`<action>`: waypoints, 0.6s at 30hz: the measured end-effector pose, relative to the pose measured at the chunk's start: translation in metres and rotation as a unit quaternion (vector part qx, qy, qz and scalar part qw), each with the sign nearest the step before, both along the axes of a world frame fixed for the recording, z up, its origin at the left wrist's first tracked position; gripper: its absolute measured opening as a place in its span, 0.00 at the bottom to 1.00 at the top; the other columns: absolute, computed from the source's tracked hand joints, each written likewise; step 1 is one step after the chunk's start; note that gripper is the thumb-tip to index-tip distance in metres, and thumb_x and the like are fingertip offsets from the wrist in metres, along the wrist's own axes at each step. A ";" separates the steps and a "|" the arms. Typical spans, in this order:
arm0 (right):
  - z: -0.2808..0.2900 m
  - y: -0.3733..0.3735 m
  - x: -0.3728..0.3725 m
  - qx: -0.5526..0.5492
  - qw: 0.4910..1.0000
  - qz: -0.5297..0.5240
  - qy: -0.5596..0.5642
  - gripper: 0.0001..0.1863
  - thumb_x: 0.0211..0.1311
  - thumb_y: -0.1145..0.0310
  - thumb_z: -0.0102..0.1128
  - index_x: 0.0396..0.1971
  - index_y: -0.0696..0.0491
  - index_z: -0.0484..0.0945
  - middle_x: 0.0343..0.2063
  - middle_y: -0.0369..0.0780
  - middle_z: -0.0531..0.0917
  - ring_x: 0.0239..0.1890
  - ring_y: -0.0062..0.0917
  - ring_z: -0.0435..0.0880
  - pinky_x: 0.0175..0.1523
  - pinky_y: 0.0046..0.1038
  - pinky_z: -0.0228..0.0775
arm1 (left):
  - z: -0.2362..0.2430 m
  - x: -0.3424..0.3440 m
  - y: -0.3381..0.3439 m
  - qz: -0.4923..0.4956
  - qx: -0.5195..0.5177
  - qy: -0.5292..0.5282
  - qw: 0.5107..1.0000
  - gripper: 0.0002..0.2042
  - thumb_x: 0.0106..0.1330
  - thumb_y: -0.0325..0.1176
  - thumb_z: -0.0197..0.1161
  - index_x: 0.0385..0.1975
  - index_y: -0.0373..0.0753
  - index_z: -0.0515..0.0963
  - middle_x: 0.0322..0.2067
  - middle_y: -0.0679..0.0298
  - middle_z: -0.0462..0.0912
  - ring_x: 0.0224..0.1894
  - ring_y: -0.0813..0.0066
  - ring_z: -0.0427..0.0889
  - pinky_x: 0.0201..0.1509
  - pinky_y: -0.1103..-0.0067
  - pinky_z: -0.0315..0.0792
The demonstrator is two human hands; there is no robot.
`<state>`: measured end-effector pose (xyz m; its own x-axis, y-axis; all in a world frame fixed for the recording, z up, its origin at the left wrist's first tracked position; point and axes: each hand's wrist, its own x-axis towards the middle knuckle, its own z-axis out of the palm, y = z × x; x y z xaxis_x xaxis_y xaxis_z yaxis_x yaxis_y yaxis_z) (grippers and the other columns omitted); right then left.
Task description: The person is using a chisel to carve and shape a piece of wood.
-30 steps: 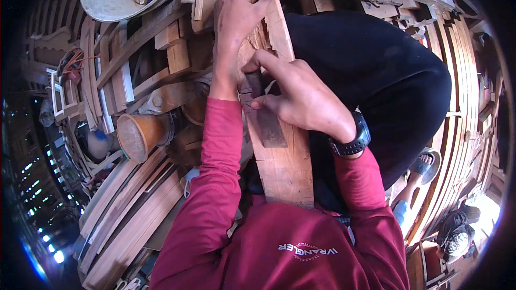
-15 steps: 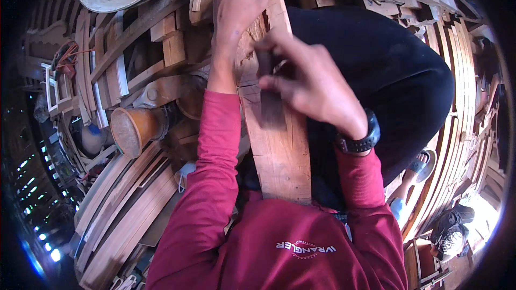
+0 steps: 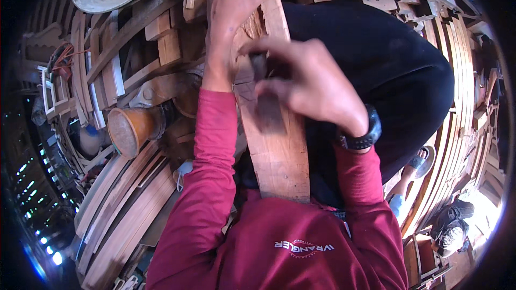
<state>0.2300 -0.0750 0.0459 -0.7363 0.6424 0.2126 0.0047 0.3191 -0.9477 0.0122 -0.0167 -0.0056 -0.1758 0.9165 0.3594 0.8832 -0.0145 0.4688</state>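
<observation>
1. Head view: white lettering and a small emblem mark the red shirt (image 3: 279,236), below both grips.
2. The right grip (image 3: 310,78), blurred, is bent with thumb and fingers pinching a dark piece (image 3: 273,117), which slants down over the board (image 3: 282,169); a black watch (image 3: 363,131) sits at its wrist.
3. The left grip (image 3: 235,1) lies over the board's far end, beyond the right grip, forearm straight, fingers curled, thumb stretched rightward; whether it clasps the board, I cannot tell.
</observation>
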 end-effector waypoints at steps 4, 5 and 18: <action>0.003 -0.002 0.002 -0.021 0.999 0.014 -0.044 0.23 0.48 0.77 0.72 0.48 0.59 0.83 0.34 0.55 0.86 0.40 0.49 0.88 0.46 0.41 0.80 | -0.002 0.000 -0.002 -0.005 -0.010 0.008 1.000 0.25 0.65 0.57 0.70 0.33 0.35 0.85 0.28 0.52 0.85 0.30 0.54 0.83 0.40 0.68 0.75; -0.001 -0.003 0.001 -0.010 0.994 0.072 -0.087 0.21 0.49 0.78 0.71 0.47 0.59 0.83 0.34 0.55 0.86 0.40 0.49 0.88 0.45 0.41 0.80 | -0.002 0.001 0.001 -0.007 -0.008 0.006 1.000 0.25 0.65 0.57 0.70 0.33 0.35 0.85 0.28 0.52 0.85 0.30 0.54 0.83 0.40 0.68 0.75; 0.001 -0.005 -0.004 -0.038 0.998 0.055 -0.023 0.20 0.49 0.75 0.73 0.45 0.58 0.83 0.34 0.52 0.88 0.38 0.45 0.90 0.47 0.39 0.81 | 0.014 0.006 -0.001 0.016 -0.047 -0.011 0.999 0.21 0.67 0.46 0.70 0.30 0.29 0.80 0.30 0.45 0.80 0.34 0.43 0.81 0.38 0.60 0.73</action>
